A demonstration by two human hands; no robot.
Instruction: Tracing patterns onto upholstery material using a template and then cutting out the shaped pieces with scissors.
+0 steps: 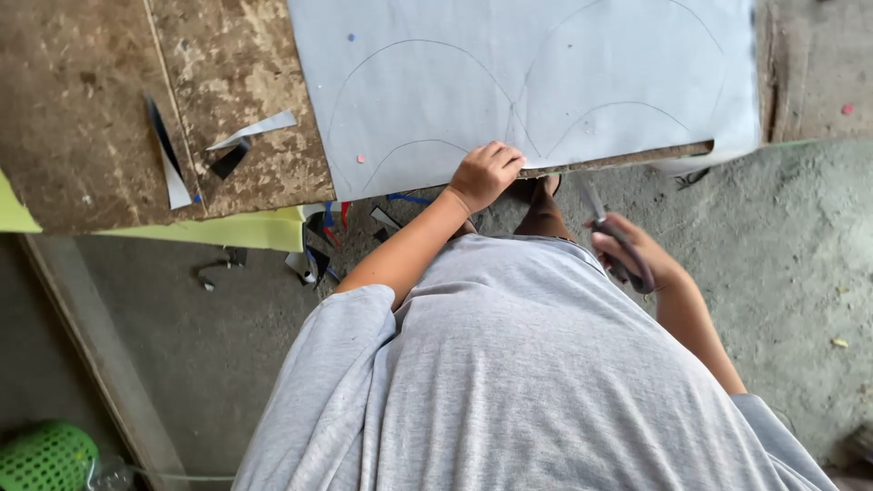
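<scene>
The left hand rests at the near edge of the workbench, its fingers curled together and pinching the near margin of a large pale blue sheet that lies flat on the bench and overhangs the edge toward the far right corner. Pencil arcs are drawn across the sheet, two big domes with smaller curves beneath them, meeting at a point just beyond the left knuckles. The right hand hangs off the bench, below its near edge and apart from the sheet, its fingers wrapped shut around the handles of a pair of scissors; whether the blades stand open I cannot tell, since they are blurred. To cut well from here, I judge that the left hand should keep the sheet taut and flat close to where the blades enter, so the thin material does not buckle, and that the sheet should be turned into the scissors along each curve rather than the wrist twisted. Long, smooth closes with the blades never fully snapped shut would likely keep the edge clean along the arcs. Offcut strips lie near the left part of the bench, a yellow-green sheet pokes out under its near edge, and a green basket sits on the concrete floor.
</scene>
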